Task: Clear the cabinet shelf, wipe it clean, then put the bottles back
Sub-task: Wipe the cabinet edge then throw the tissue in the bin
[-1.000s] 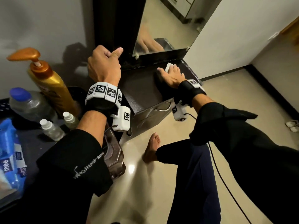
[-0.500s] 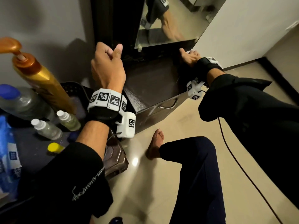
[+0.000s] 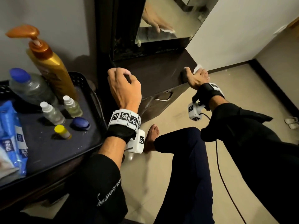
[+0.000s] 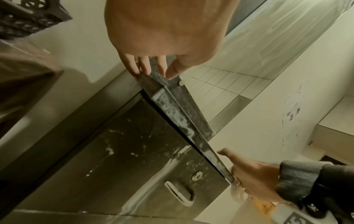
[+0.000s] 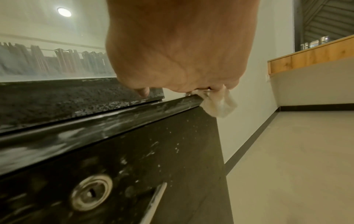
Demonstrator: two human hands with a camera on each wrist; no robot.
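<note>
Your right hand (image 3: pixel 197 77) sits at the near right corner of the dark cabinet shelf (image 3: pixel 155 70), fingers curled round a white wipe (image 3: pixel 197 68). The wrist view shows the wipe (image 5: pixel 218 104) bunched under your fingers and hanging off the shelf's front edge (image 5: pixel 114 121).

Your left hand (image 3: pixel 123 85) is at the left end of the shelf, holding nothing; fingers curl loosely, tips (image 4: pixel 134 68) at the shelf's left corner. Whether they touch it, can't tell.

Shelf top is bare. Pale smears streak the front edge and the drawer front (image 4: pixel 145 151) below; drawer has a metal handle (image 3: pixel 164 97) and keyhole (image 5: pixel 91 192). Mirror (image 3: pixel 168 18) stands at the far side of the shelf, reflecting your right hand and the wipe.

Bottles are off to the left on a dark tray (image 3: pixel 48 151): gold pump bottle (image 3: pixel 51 65) at the far side, clear bottle with blue cap (image 3: pixel 27 84) to its left, two small white-capped bottles (image 3: pixel 53 113) nearer, a yellow-capped item (image 3: pixel 62 131) and a blue lid (image 3: pixel 80 124) nearest. Blue wipes packet (image 3: pixel 11 135) at the tray's left.
</note>
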